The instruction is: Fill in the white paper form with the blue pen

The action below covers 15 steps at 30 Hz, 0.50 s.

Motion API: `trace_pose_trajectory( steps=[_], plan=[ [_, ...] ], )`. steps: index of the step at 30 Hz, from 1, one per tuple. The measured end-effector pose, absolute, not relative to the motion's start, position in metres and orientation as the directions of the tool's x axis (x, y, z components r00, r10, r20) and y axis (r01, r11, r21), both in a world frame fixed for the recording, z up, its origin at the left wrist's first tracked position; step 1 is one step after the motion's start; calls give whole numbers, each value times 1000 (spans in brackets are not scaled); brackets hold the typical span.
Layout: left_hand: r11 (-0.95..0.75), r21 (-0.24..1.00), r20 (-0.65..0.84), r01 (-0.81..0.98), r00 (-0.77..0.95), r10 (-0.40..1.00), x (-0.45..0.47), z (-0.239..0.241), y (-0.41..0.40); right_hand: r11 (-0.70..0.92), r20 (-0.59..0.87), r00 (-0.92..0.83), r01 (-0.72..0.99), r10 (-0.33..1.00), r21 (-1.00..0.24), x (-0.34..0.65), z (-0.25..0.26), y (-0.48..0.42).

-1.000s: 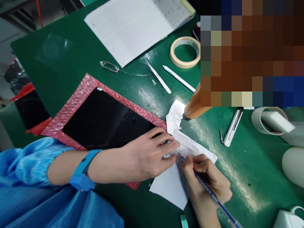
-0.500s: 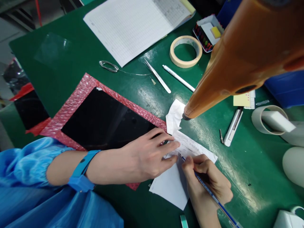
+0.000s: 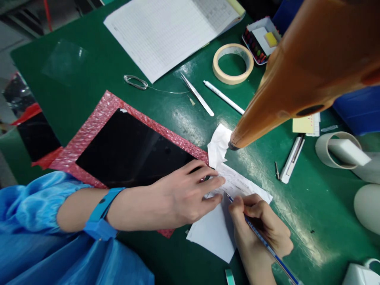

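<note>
My right hand (image 3: 261, 227) is closed round a blue pen (image 3: 267, 245), whose tip rests on a small white paper slip (image 3: 237, 184) on the green mat. My left hand (image 3: 184, 196) lies flat with its fingers stretched out, pressing the slip's left edge down. That hand also overlaps the corner of a black tablet (image 3: 130, 150), which sits on pink bubble wrap (image 3: 97, 118). A blue strap (image 3: 102, 215) circles my left wrist above a blue sleeve.
An orange tool nozzle (image 3: 291, 79) hangs in from the upper right, tip near a crumpled white scrap (image 3: 218, 144). Behind lie a ruled logbook (image 3: 169, 31), tape roll (image 3: 233, 63), tweezers (image 3: 197, 95), white pen (image 3: 223, 97), wire loop (image 3: 135, 82) and a knife (image 3: 292, 159).
My right hand and the pen tip have shifted slightly right along the slip. The left hand and the orange nozzle have stayed in place.
</note>
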<state>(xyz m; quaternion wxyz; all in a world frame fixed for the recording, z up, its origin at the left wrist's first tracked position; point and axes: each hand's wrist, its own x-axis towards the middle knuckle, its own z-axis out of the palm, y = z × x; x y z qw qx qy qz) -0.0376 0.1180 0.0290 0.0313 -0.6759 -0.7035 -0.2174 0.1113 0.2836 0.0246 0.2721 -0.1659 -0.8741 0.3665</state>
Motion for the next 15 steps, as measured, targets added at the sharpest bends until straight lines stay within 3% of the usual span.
trace_pose_trajectory(
  steps=[15],
  plan=[
    [-8, 276, 343, 961, -91, 935, -37, 29, 117, 653, 344, -801, 75, 490, -754, 115, 25, 285]
  ],
)
